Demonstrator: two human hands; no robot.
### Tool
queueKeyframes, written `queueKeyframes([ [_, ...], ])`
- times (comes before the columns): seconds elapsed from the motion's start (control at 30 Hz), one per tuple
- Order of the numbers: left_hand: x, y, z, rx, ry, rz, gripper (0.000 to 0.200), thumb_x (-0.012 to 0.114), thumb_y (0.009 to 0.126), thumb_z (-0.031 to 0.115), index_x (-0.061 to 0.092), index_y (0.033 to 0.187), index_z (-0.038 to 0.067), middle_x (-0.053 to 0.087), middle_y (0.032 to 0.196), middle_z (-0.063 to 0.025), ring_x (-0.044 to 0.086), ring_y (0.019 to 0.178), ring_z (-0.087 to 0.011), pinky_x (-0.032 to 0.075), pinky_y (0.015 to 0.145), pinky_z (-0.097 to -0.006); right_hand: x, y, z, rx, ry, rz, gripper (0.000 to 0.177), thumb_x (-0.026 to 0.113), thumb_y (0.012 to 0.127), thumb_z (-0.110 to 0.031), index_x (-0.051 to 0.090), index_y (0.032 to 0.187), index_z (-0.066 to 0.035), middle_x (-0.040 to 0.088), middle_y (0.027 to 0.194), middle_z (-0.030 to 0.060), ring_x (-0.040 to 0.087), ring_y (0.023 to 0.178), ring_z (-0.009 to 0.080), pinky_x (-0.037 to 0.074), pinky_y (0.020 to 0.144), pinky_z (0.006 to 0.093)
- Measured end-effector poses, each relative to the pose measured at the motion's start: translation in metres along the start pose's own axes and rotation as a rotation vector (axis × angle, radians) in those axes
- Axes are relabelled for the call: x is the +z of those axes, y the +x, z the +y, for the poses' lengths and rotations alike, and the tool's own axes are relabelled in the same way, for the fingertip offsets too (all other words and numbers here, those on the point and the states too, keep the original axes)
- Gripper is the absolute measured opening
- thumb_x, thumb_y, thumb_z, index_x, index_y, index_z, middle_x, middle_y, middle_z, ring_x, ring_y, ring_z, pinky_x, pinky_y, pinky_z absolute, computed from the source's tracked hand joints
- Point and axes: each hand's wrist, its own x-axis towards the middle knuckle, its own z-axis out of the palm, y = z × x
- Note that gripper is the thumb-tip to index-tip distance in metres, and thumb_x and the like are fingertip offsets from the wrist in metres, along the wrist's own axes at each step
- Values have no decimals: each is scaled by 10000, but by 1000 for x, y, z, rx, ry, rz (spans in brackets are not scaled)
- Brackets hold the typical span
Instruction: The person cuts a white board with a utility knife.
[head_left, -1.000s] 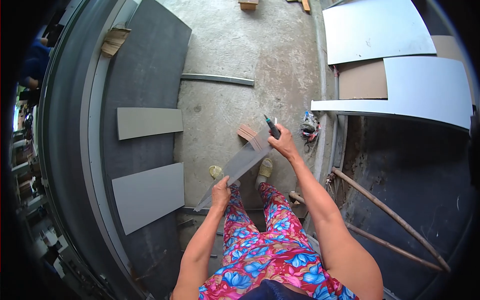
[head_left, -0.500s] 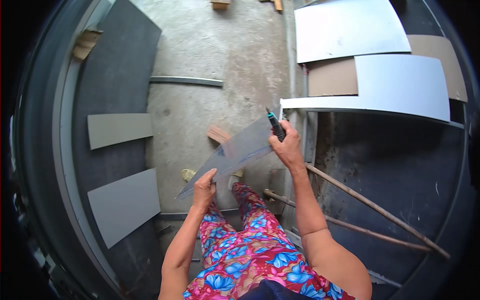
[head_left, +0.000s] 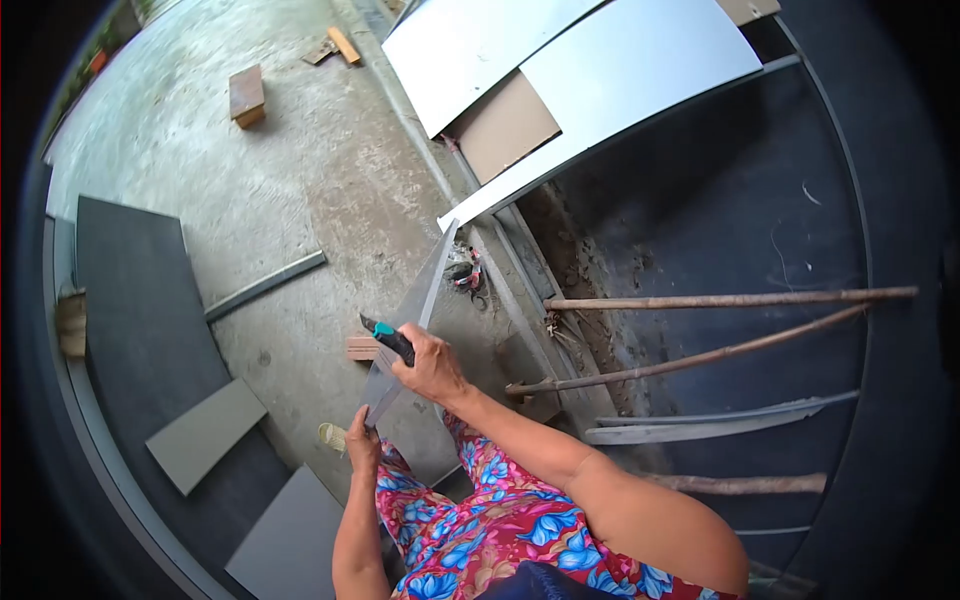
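Observation:
My right hand (head_left: 434, 366) is closed around a utility knife (head_left: 392, 342) with a black grip and teal front part, its blade end pointing up and left. Below and to the left, my left hand (head_left: 364, 442) grips the near end of a long, see-through grey sheet (head_left: 424, 290) with a tapering shape. The sheet slants up and right, tilted steeply, so it looks narrow. My right hand overlaps its middle. The sheet's far tip overlaps the corner of a white panel (head_left: 500, 190).
Bamboo poles (head_left: 730, 300) cross a dark panel on the right. Grey boards (head_left: 205, 435) lie on a dark sheet (head_left: 140, 300) at left. A metal bar (head_left: 265, 285), a wooden block (head_left: 246, 95) and red-handled tools (head_left: 468, 270) lie on the concrete floor.
My view has swung to the right. The sheet has turned from a broad slant to a steeper, narrower one, and my right hand with the knife has come closer to my left hand.

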Motion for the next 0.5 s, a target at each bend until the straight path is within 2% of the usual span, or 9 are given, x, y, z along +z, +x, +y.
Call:
queueKeyframes([
  [0.1, -14, 6, -7, 12, 158, -143, 464, 527, 724, -73, 556, 1172, 45, 635, 1022, -221, 628, 930, -369, 496, 789, -413, 1, -21, -8, 19, 37, 75, 290, 604, 708, -127, 490, 954, -24, 586, 898, 201, 583, 839, 412, 479, 678, 470],
  [0.17, -29, 19, -6, 116, 155, -167, 498, 543, 716, -64, 534, 1200, 52, 634, 1026, -219, 628, 935, -367, 501, 792, -409, 10, -32, -14, 45, 34, 98, 297, 607, 710, -131, 489, 960, -24, 580, 900, 192, 583, 834, 408, 483, 677, 470],
  [0.23, -70, 18, 4, 181, 167, -267, 561, 591, 704, -28, 496, 1248, 73, 629, 1032, -214, 619, 963, -366, 505, 815, -400, 44, -57, -37, 84, 25, 160, 291, 620, 713, -145, 491, 942, -19, 552, 866, 177, 573, 821, 391, 473, 682, 445],
  [0.33, -109, 25, 26, 354, 60, -268, 616, 635, 695, -3, 473, 1282, 93, 626, 1033, -213, 617, 957, -369, 505, 820, -395, 90, -77, -63, 164, 38, 205, 286, 622, 716, -154, 506, 942, -22, 549, 855, 168, 575, 820, 385, 475, 684, 441],
  [0.37, -122, 26, 47, 440, 61, -221, 493, 652, 717, 36, 534, 1194, 77, 631, 1004, -207, 626, 931, -357, 504, 764, -395, 105, -82, -72, 205, 59, 192, 266, 618, 725, -164, 523, 931, -26, 547, 848, 160, 578, 810, 385, 480, 681, 446],
  [0.47, -139, 32, 33, 420, 64, -358, 272, 658, 752, 58, 589, 1013, 27, 644, 848, -175, 662, 789, -286, 499, 651, -368, 148, -97, -96, 286, 118, 225, 246, 608, 737, -173, 530, 920, -28, 547, 845, 156, 583, 806, 386, 482, 673, 457],
  [0.5, -144, 33, 34, 329, 30, -384, 178, 641, 758, 65, 596, 924, 21, 644, 880, -175, 652, 839, -323, 486, 675, -373, 157, -99, -101, 304, 139, 240, 228, 595, 748, -169, 534, 912, -23, 553, 854, 160, 583, 804, 395, 483, 670, 470],
])
